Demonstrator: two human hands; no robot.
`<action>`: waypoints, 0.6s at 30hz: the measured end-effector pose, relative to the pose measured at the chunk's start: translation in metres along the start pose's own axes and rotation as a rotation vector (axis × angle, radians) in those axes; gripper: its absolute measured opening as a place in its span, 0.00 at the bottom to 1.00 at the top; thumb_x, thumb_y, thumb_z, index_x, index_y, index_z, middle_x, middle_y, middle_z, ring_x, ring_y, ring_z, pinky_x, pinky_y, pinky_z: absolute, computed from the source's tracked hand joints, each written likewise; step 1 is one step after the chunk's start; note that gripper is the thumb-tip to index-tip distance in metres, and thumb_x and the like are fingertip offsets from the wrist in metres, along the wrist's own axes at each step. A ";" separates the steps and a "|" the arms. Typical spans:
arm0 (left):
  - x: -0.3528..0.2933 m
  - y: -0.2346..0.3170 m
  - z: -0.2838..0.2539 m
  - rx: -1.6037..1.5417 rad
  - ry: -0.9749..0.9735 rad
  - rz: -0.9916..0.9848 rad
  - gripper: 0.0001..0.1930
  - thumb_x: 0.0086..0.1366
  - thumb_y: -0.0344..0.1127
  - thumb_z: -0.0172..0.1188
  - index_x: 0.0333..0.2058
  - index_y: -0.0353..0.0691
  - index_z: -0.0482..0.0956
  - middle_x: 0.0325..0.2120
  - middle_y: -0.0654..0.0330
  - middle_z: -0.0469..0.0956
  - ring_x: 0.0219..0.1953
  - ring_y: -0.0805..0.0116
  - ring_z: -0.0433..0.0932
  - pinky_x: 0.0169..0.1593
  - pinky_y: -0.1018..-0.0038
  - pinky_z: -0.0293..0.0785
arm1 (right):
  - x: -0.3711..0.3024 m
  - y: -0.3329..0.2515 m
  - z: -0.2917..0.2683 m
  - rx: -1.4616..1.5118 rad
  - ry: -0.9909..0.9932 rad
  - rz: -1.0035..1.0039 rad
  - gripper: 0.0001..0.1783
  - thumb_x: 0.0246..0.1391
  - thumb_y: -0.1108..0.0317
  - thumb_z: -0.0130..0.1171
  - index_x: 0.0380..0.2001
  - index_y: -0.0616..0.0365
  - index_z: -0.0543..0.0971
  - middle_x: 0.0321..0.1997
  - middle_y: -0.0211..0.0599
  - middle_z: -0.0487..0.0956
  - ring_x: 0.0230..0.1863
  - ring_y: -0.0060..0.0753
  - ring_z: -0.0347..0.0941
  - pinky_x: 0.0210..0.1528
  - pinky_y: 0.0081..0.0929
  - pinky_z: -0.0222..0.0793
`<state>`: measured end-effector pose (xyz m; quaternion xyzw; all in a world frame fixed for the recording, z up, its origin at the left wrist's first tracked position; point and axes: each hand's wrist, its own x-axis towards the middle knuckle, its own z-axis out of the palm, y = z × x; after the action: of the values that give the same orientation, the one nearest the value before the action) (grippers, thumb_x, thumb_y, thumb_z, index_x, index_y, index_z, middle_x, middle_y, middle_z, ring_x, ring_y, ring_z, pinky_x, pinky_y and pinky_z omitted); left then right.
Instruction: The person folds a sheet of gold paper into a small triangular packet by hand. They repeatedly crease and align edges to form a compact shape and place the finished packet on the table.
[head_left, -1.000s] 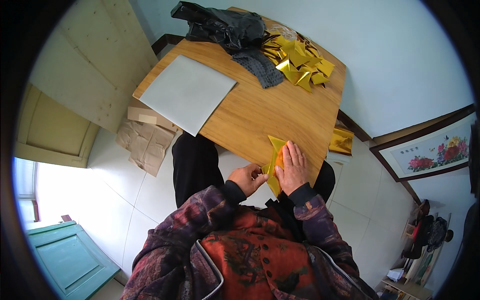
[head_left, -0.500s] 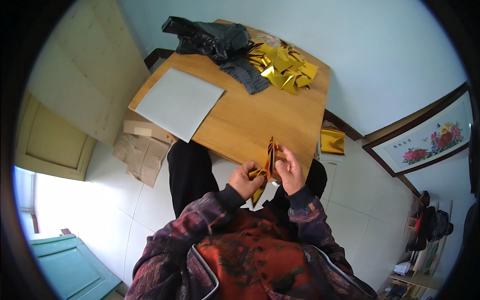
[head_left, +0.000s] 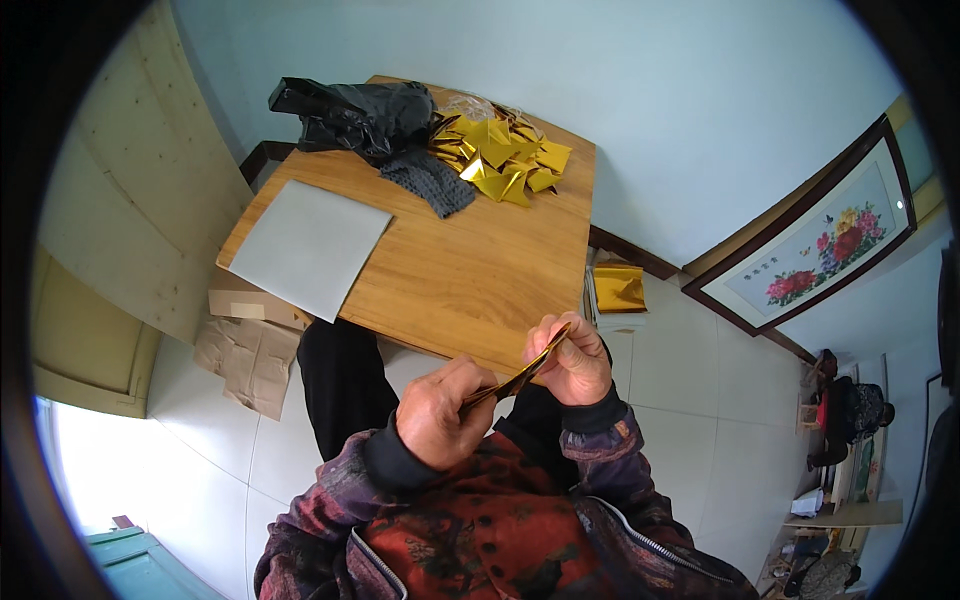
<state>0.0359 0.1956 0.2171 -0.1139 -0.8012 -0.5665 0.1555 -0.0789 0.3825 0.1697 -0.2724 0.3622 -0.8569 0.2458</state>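
A folded piece of shiny gold foil paper (head_left: 520,381) stretches between my two hands over my lap, just off the table's near edge. It slants up to the right and shows nearly edge-on. My left hand (head_left: 438,412) is closed round its lower end, back of the hand upward, so the fingertips are hidden. At the upper end, my right hand (head_left: 572,366) pinches the paper between thumb and fingers. A heap of similar folded gold pieces (head_left: 500,155) lies at the far right of the wooden table (head_left: 460,275).
On the table lie a grey sheet (head_left: 315,250), a black plastic bag (head_left: 375,112) and a dark grey textured piece (head_left: 430,182). Gold sheets (head_left: 620,288) rest low, right of the table. Flattened cardboard (head_left: 250,365) lies on the floor at left. A framed flower picture (head_left: 820,240) stands at right.
The gold paper has tipped from upright to a slant, its upper end toward the right. My left hand has moved left and turned over. My view has swung right, shifting the table leftward.
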 end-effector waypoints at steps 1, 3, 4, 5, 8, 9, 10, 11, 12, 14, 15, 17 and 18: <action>-0.001 0.000 -0.001 0.012 0.002 0.005 0.07 0.52 0.22 0.60 0.32 0.37 0.75 0.25 0.53 0.74 0.28 0.51 0.76 0.31 0.66 0.72 | 0.000 0.001 0.002 0.000 0.010 0.002 0.08 0.60 0.65 0.59 0.39 0.55 0.75 0.35 0.33 0.73 0.34 0.29 0.67 0.38 0.28 0.64; -0.003 0.001 -0.002 0.006 -0.008 0.003 0.07 0.53 0.22 0.60 0.32 0.37 0.75 0.26 0.53 0.74 0.29 0.51 0.77 0.32 0.66 0.72 | 0.000 0.004 0.006 0.048 0.027 0.011 0.07 0.61 0.65 0.58 0.39 0.54 0.75 0.35 0.32 0.73 0.35 0.29 0.67 0.38 0.28 0.64; -0.004 0.002 -0.002 0.010 -0.009 0.000 0.07 0.53 0.22 0.60 0.32 0.37 0.75 0.26 0.53 0.74 0.29 0.51 0.77 0.32 0.66 0.73 | -0.001 0.005 0.008 0.072 0.036 0.016 0.07 0.62 0.65 0.57 0.40 0.54 0.75 0.36 0.32 0.73 0.35 0.29 0.67 0.38 0.28 0.64; -0.004 0.003 -0.002 0.006 -0.011 -0.003 0.08 0.53 0.23 0.60 0.33 0.37 0.75 0.26 0.53 0.74 0.29 0.51 0.77 0.32 0.66 0.73 | -0.001 0.006 0.010 0.094 0.052 0.023 0.07 0.62 0.65 0.56 0.40 0.54 0.75 0.36 0.32 0.73 0.36 0.29 0.67 0.39 0.28 0.64; -0.005 0.004 -0.003 0.001 -0.015 -0.016 0.08 0.54 0.24 0.61 0.34 0.37 0.75 0.26 0.52 0.75 0.28 0.51 0.77 0.32 0.65 0.73 | -0.001 0.009 0.014 0.140 0.106 0.043 0.07 0.64 0.66 0.54 0.41 0.54 0.75 0.37 0.31 0.73 0.37 0.30 0.67 0.40 0.28 0.65; -0.005 0.005 -0.003 -0.011 -0.017 -0.023 0.08 0.54 0.24 0.61 0.34 0.37 0.75 0.25 0.52 0.75 0.28 0.51 0.77 0.31 0.65 0.73 | -0.001 0.010 0.015 0.141 0.129 0.053 0.07 0.64 0.66 0.53 0.41 0.54 0.75 0.37 0.31 0.73 0.38 0.30 0.68 0.41 0.28 0.66; -0.004 0.005 -0.003 -0.003 -0.012 -0.038 0.08 0.55 0.25 0.61 0.34 0.37 0.75 0.25 0.52 0.75 0.28 0.51 0.77 0.31 0.65 0.73 | -0.001 0.010 0.016 0.155 0.141 0.060 0.07 0.64 0.66 0.53 0.42 0.55 0.76 0.37 0.31 0.73 0.38 0.30 0.68 0.41 0.28 0.66; -0.004 0.005 -0.003 -0.005 -0.008 -0.057 0.08 0.55 0.25 0.61 0.35 0.37 0.76 0.25 0.52 0.75 0.27 0.50 0.78 0.31 0.65 0.73 | 0.000 0.010 0.016 0.149 0.155 0.074 0.07 0.64 0.66 0.52 0.42 0.55 0.76 0.37 0.31 0.73 0.39 0.30 0.68 0.42 0.29 0.67; -0.004 0.005 -0.004 -0.016 -0.008 -0.085 0.07 0.56 0.26 0.61 0.35 0.37 0.76 0.24 0.51 0.76 0.27 0.50 0.78 0.31 0.64 0.73 | 0.000 0.009 0.017 0.156 0.160 0.084 0.07 0.65 0.66 0.52 0.42 0.55 0.76 0.38 0.31 0.74 0.39 0.31 0.69 0.43 0.29 0.68; -0.004 0.004 -0.004 -0.011 -0.005 -0.113 0.08 0.57 0.27 0.62 0.36 0.37 0.76 0.24 0.50 0.77 0.27 0.51 0.79 0.31 0.65 0.73 | 0.000 0.009 0.019 0.155 0.177 0.091 0.08 0.65 0.67 0.52 0.43 0.55 0.76 0.39 0.32 0.75 0.40 0.32 0.71 0.44 0.30 0.69; -0.004 0.004 -0.004 -0.013 -0.007 -0.131 0.08 0.58 0.28 0.62 0.36 0.37 0.76 0.24 0.49 0.77 0.28 0.51 0.79 0.31 0.66 0.74 | 0.000 0.009 0.020 0.147 0.189 0.086 0.08 0.65 0.67 0.51 0.43 0.56 0.76 0.40 0.32 0.76 0.41 0.32 0.72 0.44 0.30 0.70; -0.003 0.000 -0.002 -0.048 -0.006 -0.174 0.09 0.58 0.29 0.63 0.37 0.36 0.76 0.25 0.50 0.78 0.28 0.56 0.80 0.32 0.68 0.74 | 0.002 0.010 0.021 0.127 0.218 0.080 0.08 0.65 0.68 0.51 0.43 0.57 0.76 0.40 0.33 0.77 0.41 0.32 0.73 0.45 0.30 0.71; -0.003 -0.002 -0.002 -0.066 -0.018 -0.221 0.09 0.58 0.29 0.63 0.37 0.36 0.76 0.25 0.50 0.79 0.28 0.58 0.81 0.32 0.69 0.74 | 0.003 0.011 0.021 0.117 0.236 0.078 0.07 0.65 0.68 0.51 0.43 0.57 0.76 0.40 0.32 0.78 0.41 0.32 0.74 0.45 0.30 0.72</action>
<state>0.0382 0.1933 0.2143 -0.0351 -0.7911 -0.6053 0.0807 -0.0656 0.3637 0.1750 -0.1404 0.3484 -0.8925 0.2499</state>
